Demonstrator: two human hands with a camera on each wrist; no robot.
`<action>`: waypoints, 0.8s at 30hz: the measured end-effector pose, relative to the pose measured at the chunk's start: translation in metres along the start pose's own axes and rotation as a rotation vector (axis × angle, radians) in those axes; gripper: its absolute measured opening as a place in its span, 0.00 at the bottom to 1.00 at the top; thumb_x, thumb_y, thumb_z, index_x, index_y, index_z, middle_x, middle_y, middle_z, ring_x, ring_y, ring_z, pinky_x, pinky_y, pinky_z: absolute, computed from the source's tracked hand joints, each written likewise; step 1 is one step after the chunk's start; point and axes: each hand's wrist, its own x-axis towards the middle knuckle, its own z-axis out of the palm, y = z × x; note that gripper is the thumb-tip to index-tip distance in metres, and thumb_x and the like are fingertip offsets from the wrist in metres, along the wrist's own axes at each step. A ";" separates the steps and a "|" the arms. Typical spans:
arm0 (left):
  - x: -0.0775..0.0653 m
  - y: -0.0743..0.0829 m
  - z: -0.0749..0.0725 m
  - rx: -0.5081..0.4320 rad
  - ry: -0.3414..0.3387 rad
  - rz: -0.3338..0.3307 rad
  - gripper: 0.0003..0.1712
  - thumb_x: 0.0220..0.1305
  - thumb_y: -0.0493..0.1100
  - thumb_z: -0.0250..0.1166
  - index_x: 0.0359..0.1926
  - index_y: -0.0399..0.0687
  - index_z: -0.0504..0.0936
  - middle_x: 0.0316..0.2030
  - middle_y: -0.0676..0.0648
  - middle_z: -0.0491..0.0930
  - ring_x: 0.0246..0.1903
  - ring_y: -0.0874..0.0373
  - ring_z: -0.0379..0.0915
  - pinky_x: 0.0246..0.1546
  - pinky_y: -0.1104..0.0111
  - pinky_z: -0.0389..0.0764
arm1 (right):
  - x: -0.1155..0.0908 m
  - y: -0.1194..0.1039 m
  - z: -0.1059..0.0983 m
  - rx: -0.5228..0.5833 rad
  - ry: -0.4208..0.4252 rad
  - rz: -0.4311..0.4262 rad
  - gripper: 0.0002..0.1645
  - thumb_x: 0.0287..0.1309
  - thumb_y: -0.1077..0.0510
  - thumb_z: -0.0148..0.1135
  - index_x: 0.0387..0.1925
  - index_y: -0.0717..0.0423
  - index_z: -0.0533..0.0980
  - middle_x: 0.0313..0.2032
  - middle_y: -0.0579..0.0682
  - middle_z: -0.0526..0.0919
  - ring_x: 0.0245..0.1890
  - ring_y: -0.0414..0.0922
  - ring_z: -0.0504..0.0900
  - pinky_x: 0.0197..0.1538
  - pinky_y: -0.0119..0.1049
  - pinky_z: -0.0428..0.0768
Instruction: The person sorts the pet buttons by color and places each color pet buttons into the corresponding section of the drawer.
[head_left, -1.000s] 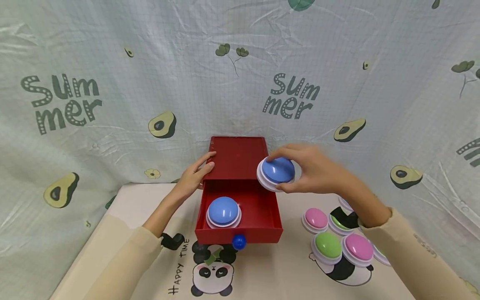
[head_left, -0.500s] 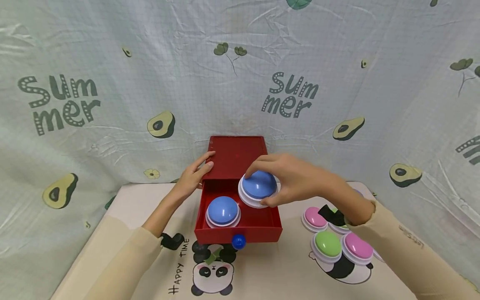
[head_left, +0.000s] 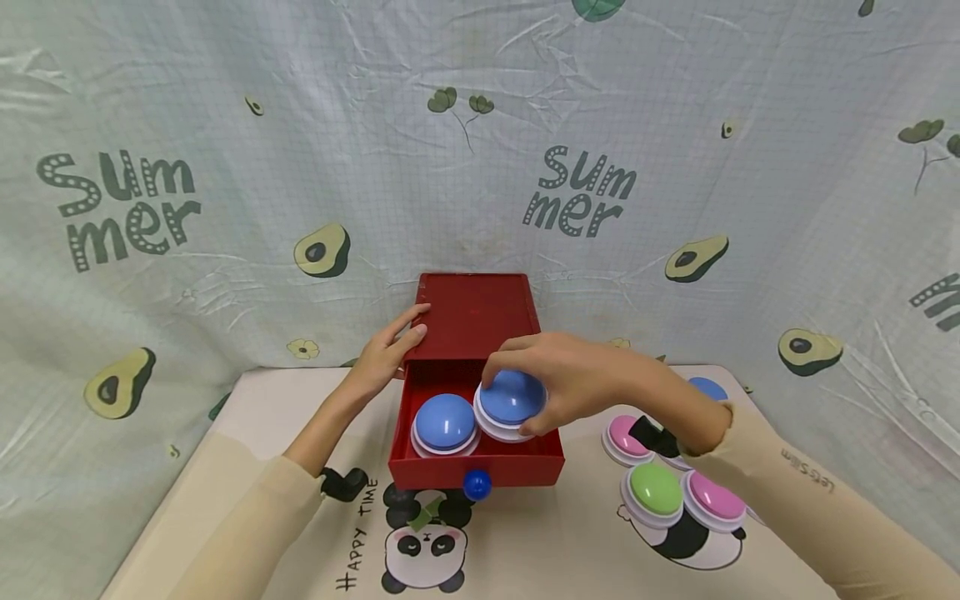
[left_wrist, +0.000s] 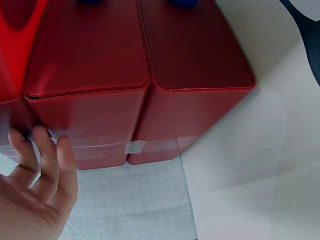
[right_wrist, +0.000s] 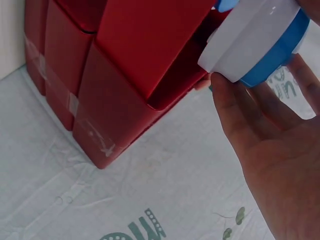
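Note:
My right hand [head_left: 562, 379] grips a blue dome push button with a white base [head_left: 513, 398], thumb at the near side and fingers over the far side. It hangs low over the right half of an open red drawer [head_left: 525, 473], tilted in the right wrist view. Beside it, in the drawer's left half, another blue push button [head_left: 446, 422] sits dome up. On the left side of the red drawer cabinet [head_left: 476, 312] rests my left hand [head_left: 381, 357], its fingers extended against the wall. In the left wrist view those fingertips [left_wrist: 65, 150] touch the cabinet near its taped seam.
To the right on the table lie several more push buttons, among them a green one [head_left: 656, 490], a pink one [head_left: 717, 495] and a partly hidden blue one [head_left: 707, 387]. A blue knob [head_left: 477, 484] juts from the drawer front. A printed curtain [head_left: 420, 183] hangs behind the cabinet.
My right hand has carried the blue push button left and down, from the cabinet's right edge to low over the drawer, next to the other one. My left hand has stayed put.

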 end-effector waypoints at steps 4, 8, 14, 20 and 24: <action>0.000 0.000 0.000 0.005 0.000 0.000 0.32 0.79 0.56 0.52 0.79 0.66 0.62 0.58 0.30 0.80 0.42 0.54 0.85 0.36 0.65 0.87 | 0.003 0.002 0.003 -0.015 -0.024 0.003 0.34 0.47 0.48 0.80 0.58 0.38 0.77 0.59 0.45 0.80 0.59 0.47 0.78 0.54 0.44 0.86; 0.000 -0.001 -0.001 0.008 -0.002 0.000 0.32 0.79 0.56 0.52 0.79 0.66 0.61 0.60 0.31 0.80 0.43 0.53 0.85 0.36 0.65 0.88 | 0.005 0.004 0.005 -0.030 -0.049 0.012 0.35 0.47 0.48 0.80 0.58 0.38 0.77 0.60 0.46 0.80 0.61 0.48 0.77 0.55 0.45 0.86; 0.001 -0.002 -0.001 0.019 -0.002 -0.002 0.32 0.78 0.56 0.52 0.79 0.67 0.61 0.62 0.32 0.78 0.45 0.50 0.85 0.37 0.63 0.88 | 0.010 0.007 0.004 -0.034 -0.090 0.004 0.35 0.47 0.49 0.81 0.57 0.39 0.77 0.60 0.47 0.81 0.61 0.47 0.77 0.54 0.43 0.86; 0.001 -0.001 0.000 0.022 -0.003 0.002 0.32 0.78 0.56 0.52 0.79 0.66 0.61 0.62 0.31 0.78 0.46 0.50 0.85 0.36 0.63 0.88 | 0.016 0.006 0.003 -0.039 -0.137 0.040 0.32 0.47 0.49 0.81 0.56 0.38 0.78 0.59 0.46 0.81 0.60 0.46 0.77 0.53 0.41 0.86; 0.001 -0.001 -0.001 0.013 -0.003 0.001 0.32 0.78 0.56 0.52 0.79 0.66 0.61 0.61 0.31 0.79 0.45 0.50 0.85 0.36 0.63 0.88 | 0.020 0.004 0.003 -0.047 -0.168 0.060 0.33 0.47 0.49 0.82 0.56 0.38 0.78 0.60 0.46 0.81 0.61 0.46 0.77 0.53 0.41 0.87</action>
